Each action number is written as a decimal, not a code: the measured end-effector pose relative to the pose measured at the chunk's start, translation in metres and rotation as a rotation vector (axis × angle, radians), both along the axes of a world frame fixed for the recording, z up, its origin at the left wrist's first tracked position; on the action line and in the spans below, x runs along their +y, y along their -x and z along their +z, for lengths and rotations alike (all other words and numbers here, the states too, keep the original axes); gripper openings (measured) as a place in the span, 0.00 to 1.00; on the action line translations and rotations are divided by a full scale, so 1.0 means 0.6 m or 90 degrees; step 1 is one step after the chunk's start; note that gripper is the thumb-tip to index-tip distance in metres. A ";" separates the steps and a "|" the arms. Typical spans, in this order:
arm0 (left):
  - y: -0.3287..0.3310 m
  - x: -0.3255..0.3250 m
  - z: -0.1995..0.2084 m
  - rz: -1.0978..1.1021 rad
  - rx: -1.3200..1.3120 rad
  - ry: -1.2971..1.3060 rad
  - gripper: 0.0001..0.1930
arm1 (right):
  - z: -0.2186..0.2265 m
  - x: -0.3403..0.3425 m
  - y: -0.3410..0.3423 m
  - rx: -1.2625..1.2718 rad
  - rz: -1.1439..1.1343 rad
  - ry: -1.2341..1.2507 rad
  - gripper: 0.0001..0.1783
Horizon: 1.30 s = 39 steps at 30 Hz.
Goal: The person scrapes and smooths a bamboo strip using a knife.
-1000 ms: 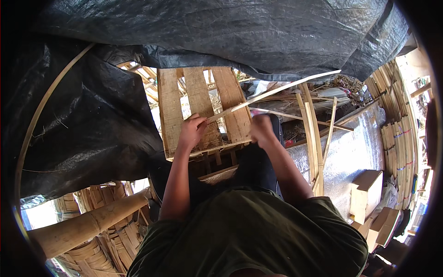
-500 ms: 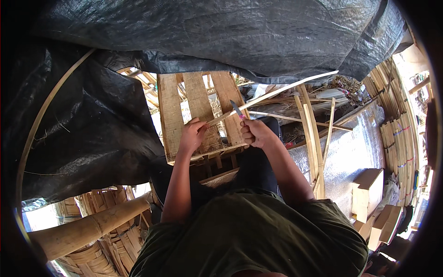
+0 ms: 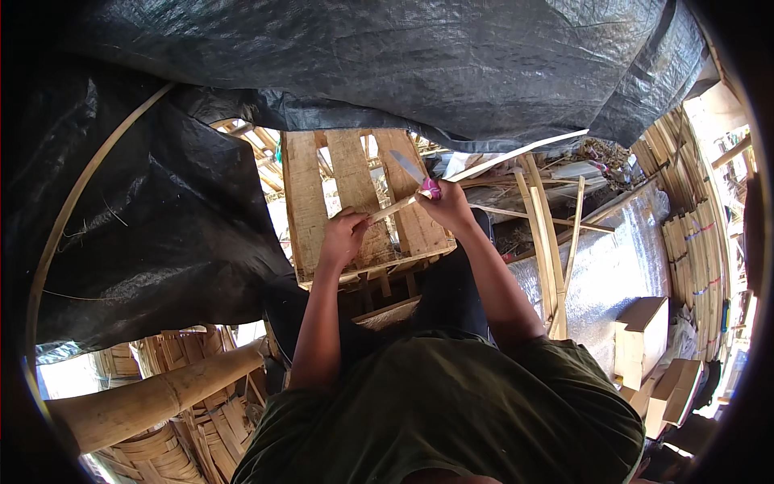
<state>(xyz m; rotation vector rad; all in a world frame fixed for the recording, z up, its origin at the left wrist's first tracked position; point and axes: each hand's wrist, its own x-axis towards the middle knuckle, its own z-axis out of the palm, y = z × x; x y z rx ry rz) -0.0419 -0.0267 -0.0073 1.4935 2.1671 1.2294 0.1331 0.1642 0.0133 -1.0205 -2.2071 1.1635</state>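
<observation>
My left hand (image 3: 345,235) is closed on the near end of a long, pale bamboo strip (image 3: 516,154), which slants up to the far right. A knife (image 3: 409,166) with a pink handle sits in my closed right hand (image 3: 446,208), its blade pointing up and to the left. The right hand lies against the strip partway along it, and part of the strip is hidden behind the fingers. Beneath both hands stands a slatted wooden bench or crate top (image 3: 352,179), with gaps between its boards.
Dark plastic sheeting (image 3: 387,64) hangs ahead and to the left. Several loose strips (image 3: 542,234) lean at the right, near silvery sheeting (image 3: 621,258) and small wooden boxes (image 3: 643,339). Tied strip bundles (image 3: 695,266) line the far right. A thick bamboo pole (image 3: 173,395) crosses the lower left.
My right hand has moved slightly up and tilted the knife, so its blade points further left and the pink handle shows more. The slatted top appears shifted a little to the right.
</observation>
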 end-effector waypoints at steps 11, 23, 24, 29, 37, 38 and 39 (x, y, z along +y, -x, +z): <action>-0.004 0.001 0.007 -0.006 -0.004 0.012 0.07 | -0.009 -0.008 0.013 -0.114 -0.115 -0.150 0.15; -0.004 0.002 0.001 -0.012 -0.011 -0.005 0.06 | -0.044 0.012 -0.005 -0.017 -0.049 -0.011 0.13; -0.001 0.002 -0.002 -0.010 -0.009 -0.005 0.06 | -0.042 0.012 -0.004 0.020 -0.039 0.011 0.12; -0.006 0.005 0.006 -0.020 -0.005 0.030 0.07 | -0.045 0.027 -0.034 0.038 0.007 0.090 0.10; -0.003 0.000 -0.004 -0.015 0.014 0.043 0.07 | -0.026 0.016 -0.058 0.072 0.021 0.259 0.12; -0.004 0.000 -0.003 -0.015 0.013 0.055 0.08 | -0.022 0.015 -0.059 0.056 0.025 0.284 0.12; -0.004 0.003 -0.002 -0.016 0.015 0.057 0.08 | -0.026 0.014 -0.058 0.058 0.024 0.287 0.12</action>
